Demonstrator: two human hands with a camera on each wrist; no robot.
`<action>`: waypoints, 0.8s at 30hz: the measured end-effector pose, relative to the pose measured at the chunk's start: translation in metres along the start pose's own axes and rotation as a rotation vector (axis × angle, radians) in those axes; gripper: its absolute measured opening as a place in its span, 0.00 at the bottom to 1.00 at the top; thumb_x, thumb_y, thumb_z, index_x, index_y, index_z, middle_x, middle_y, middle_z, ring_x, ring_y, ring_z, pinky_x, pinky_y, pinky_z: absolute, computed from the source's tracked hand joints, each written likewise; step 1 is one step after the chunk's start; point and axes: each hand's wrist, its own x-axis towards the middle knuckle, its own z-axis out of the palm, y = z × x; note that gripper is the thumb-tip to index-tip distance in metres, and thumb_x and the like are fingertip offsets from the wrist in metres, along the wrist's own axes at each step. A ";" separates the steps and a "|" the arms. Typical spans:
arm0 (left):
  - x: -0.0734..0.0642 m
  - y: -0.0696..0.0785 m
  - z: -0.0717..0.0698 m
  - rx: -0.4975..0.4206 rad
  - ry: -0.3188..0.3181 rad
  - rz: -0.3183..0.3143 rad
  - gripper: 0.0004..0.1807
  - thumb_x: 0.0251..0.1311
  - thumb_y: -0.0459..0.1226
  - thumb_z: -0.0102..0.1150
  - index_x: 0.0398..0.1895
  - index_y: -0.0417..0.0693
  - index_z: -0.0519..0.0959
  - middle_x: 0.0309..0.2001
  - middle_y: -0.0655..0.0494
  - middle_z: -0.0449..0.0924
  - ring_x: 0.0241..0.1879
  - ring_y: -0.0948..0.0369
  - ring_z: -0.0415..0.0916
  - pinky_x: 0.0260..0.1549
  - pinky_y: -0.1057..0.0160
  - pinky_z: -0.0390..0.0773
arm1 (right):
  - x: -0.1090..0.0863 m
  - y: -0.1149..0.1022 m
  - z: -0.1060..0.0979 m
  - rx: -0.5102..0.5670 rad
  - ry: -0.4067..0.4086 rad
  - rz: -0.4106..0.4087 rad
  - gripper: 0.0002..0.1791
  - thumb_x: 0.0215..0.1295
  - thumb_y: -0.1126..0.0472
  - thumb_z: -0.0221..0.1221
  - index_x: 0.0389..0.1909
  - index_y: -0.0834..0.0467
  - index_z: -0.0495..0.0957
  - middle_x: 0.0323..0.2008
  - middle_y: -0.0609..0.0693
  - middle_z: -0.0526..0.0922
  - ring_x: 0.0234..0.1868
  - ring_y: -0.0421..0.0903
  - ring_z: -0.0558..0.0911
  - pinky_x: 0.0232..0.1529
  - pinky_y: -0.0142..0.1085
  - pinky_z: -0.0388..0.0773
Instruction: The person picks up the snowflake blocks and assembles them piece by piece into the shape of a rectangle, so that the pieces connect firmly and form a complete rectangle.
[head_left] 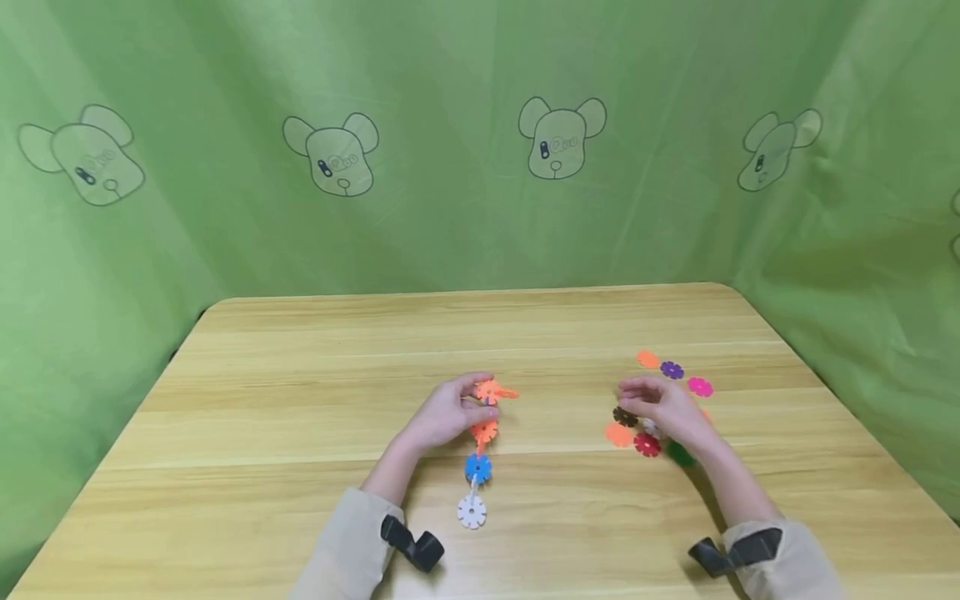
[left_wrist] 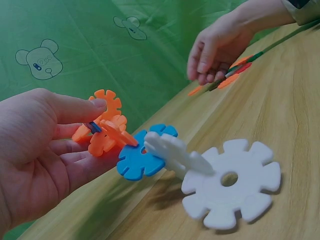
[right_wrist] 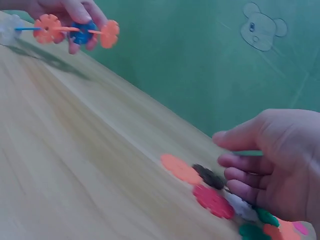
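My left hand (head_left: 444, 415) holds a chain of interlocking plastic discs by its upper end, thumb and fingers around the orange discs (left_wrist: 107, 140). Below them in the chain come a blue disc (head_left: 477, 468) and a white disc (head_left: 472, 512), joined by another white disc set crosswise. Over a group of loose discs hovers my right hand (head_left: 666, 410), its fingers loosely bent and no disc seen between them. Nearest to it are a black disc (right_wrist: 209, 176), a red disc (right_wrist: 213, 201) and an orange disc (right_wrist: 180, 169). A white disc (right_wrist: 241, 206) lies partly under the hand.
Beyond the right hand lie a purple disc (head_left: 672, 369), a pink disc (head_left: 701, 387) and another orange disc (head_left: 648, 359). A green disc (head_left: 681, 453) sits by the right wrist. The wooden table (head_left: 300, 367) is bordered by a green curtain (head_left: 450, 225).
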 end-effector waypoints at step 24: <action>-0.001 0.002 0.001 0.039 0.008 0.010 0.32 0.56 0.34 0.62 0.63 0.37 0.64 0.33 0.53 0.80 0.30 0.62 0.77 0.30 0.56 0.77 | -0.001 -0.007 0.002 -0.192 -0.099 -0.048 0.08 0.58 0.69 0.59 0.36 0.63 0.70 0.27 0.53 0.71 0.24 0.46 0.69 0.21 0.32 0.68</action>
